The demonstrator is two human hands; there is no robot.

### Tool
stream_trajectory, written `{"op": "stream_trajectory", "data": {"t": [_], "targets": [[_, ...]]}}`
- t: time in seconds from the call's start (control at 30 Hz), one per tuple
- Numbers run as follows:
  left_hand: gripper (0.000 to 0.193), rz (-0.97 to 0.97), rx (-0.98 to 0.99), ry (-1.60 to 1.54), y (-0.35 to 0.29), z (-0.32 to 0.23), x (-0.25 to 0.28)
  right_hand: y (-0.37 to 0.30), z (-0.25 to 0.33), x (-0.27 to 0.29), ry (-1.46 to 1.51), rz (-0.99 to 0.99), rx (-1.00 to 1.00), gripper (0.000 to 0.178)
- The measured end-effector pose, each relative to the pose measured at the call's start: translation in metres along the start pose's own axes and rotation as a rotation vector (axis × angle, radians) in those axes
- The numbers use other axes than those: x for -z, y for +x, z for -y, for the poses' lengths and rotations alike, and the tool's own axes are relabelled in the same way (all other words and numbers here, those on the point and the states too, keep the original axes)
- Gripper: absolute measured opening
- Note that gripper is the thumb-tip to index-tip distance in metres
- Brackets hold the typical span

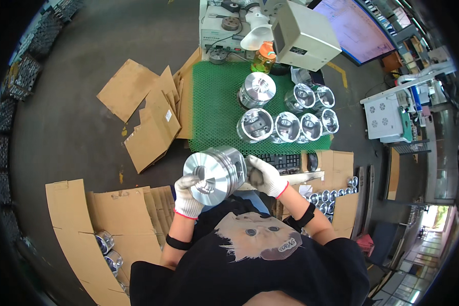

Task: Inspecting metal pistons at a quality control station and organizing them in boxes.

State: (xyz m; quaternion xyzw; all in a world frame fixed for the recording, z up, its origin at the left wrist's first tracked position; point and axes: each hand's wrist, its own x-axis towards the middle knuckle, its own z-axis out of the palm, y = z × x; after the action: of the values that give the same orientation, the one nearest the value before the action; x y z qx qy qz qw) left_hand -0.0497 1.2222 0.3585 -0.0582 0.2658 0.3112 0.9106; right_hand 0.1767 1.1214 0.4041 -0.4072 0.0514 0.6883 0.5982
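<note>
Between my two white-gloved hands is a large silver piston, its crown turned toward the left and its ring grooves showing. My left hand grips the crown edge, fingers over the recess in it. At the other end, my right hand has its fingers around the skirt; part of its grip is hidden behind the piston. Beyond them, on a green mesh mat, another piston stands crown up. Close by, several more stand with their hollow ends up, among them a piston at the near left.
A keyboard and a mouse lie at the mat's near edge. Behind it stand an orange-capped bottle, a boxy beige device and a monitor. Cardboard boxes with pistons flank me; flattened cardboard lies left.
</note>
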Motion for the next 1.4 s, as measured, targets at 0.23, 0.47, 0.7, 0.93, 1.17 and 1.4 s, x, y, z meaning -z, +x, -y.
{"op": "stream_trajectory", "data": {"t": [0.23, 0.47, 0.7, 0.93, 1.17, 1.4], "targets": [[0.015, 0.234, 0.095, -0.023, -0.001, 0.000, 0.060, 0.005, -0.011, -0.052, -0.037, 0.189, -0.189, 0.031], [0.055, -0.044, -0.070, 0.423, -0.009, -0.025, 0.061, 0.066, -0.011, -0.085, -1.108, 0.250, 0.016, 0.041], [0.051, -0.331, -0.192, 0.493, -0.039, -0.044, 0.120, 0.170, 0.055, -0.116, -2.104, 0.021, 0.531, 0.040], [0.054, -0.518, -0.251, 0.392, -0.045, -0.029, 0.119, 0.288, 0.121, -0.090, -2.292, -0.287, 0.870, 0.032], [0.054, -0.472, -0.289, 0.394, -0.023, -0.031, 0.095, 0.306, 0.130, -0.077, -2.329, -0.351, 0.887, 0.028], [0.047, -0.319, -0.234, 0.620, 0.030, -0.041, 0.033, 0.145, 0.060, -0.105, -2.217, 0.167, 1.005, 0.031]]}}
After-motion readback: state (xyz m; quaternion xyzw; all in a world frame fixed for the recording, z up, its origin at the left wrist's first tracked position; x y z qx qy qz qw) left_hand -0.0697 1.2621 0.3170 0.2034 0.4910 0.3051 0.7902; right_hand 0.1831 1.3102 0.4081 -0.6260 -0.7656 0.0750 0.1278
